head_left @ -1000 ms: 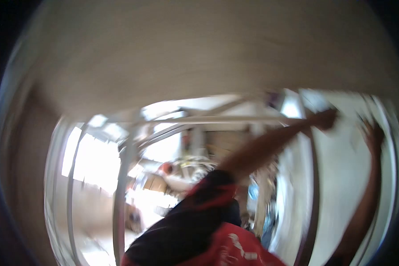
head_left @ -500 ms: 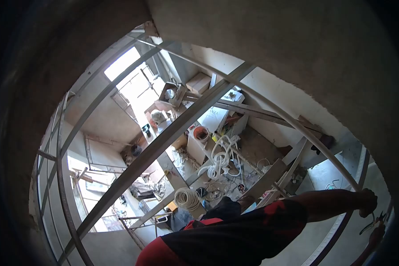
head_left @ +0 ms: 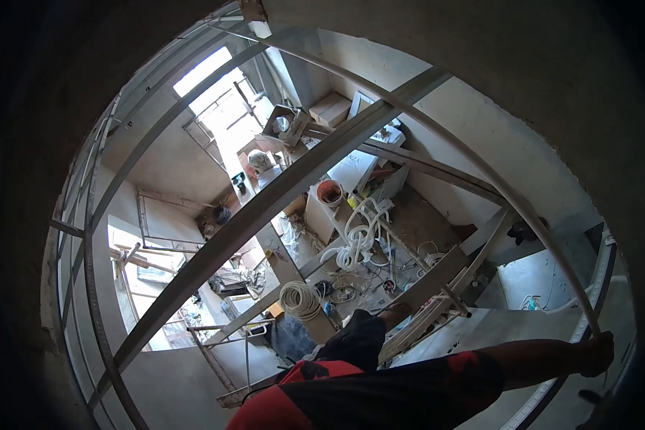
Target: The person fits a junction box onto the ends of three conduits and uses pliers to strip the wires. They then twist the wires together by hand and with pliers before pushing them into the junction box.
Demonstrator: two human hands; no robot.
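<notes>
My left hand (head_left: pixel 595 353), reaching out to the right edge in a red and black sleeve, is closed around the lower right end of a long thin metal bar (head_left: pixel 480 161). That bar crosses over a wider metal beam (head_left: pixel 279 197). A short thin piece, perhaps wire, hangs just below my fist. Under the fist is a blurred dark shape (head_left: pixel 589 396) that I cannot make out. My right hand does not show. A pale curved edge strip with marks (head_left: pixel 552 390) passes behind my left forearm.
Far below are a coil of pale hose (head_left: pixel 301 300), looped white tubing (head_left: pixel 358 240), an orange bucket (head_left: pixel 330 192), cardboard boxes (head_left: pixel 330 110) and planks. A person in a light cap (head_left: pixel 259 160) is near the window. Metal framing and dark rough concrete surround the opening.
The view has shifted, and my left hand sits a little lower in it, still around the bar. My right hand, which held pliers beneath it, has gone out of sight.
</notes>
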